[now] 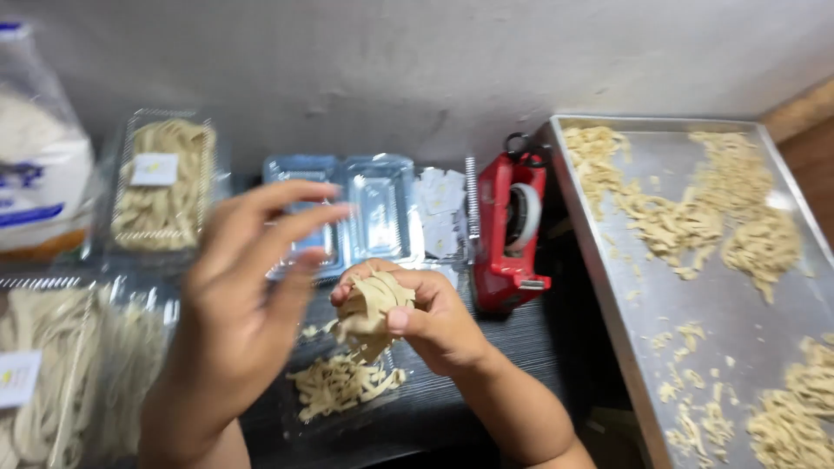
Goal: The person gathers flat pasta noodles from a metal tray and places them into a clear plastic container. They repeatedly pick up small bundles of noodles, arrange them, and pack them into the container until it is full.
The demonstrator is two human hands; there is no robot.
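The left hand (239, 295), blurred, fingers spread, hid part of the open clear container (347, 391); the right hand (430, 321) pinched a noodle bundle (373, 308) above the container's noodles.

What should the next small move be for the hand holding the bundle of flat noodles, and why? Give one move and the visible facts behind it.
Probably lower the noodle bundle in the right hand onto the loose noodles lying in the open clear container just beneath. The bundle hangs directly above that small pile, and the left hand is open with fingers spread beside it, holding nothing.
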